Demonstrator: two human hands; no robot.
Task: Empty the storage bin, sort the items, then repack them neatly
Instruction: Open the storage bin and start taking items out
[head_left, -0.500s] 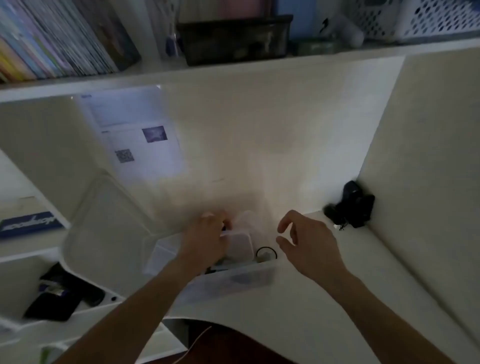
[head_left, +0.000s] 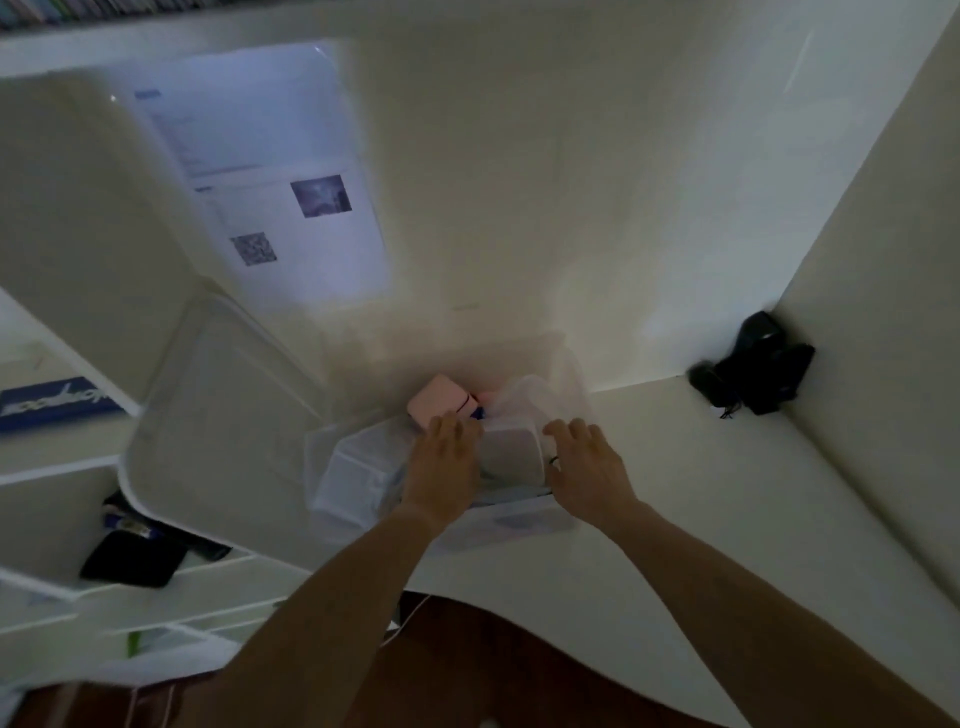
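Note:
A clear plastic storage bin (head_left: 519, 525) stands on the white desk against the back wall. Inside lie a pale box (head_left: 511, 452) in the middle, a frosted small container (head_left: 350, 478) at the left, a pink case (head_left: 439, 402) at the back and a crumpled clear bag (head_left: 530, 395). My left hand (head_left: 444, 462) reaches into the bin and rests at the pale box's left side. My right hand (head_left: 584, 457) is at the box's right side, fingers bent over its edge. The picture is dim and blurred, so neither grip is plain.
The bin's lid (head_left: 218, 426) leans at the left. A sheet of paper (head_left: 270, 187) hangs on the back wall. A black device (head_left: 753, 369) sits in the right corner. Side shelves at the left hold a dark pouch (head_left: 132, 556).
Both hands have moved down into the bin to either side of the pale box. The right hand was hovering beside the bin before. The view has tilted downward.

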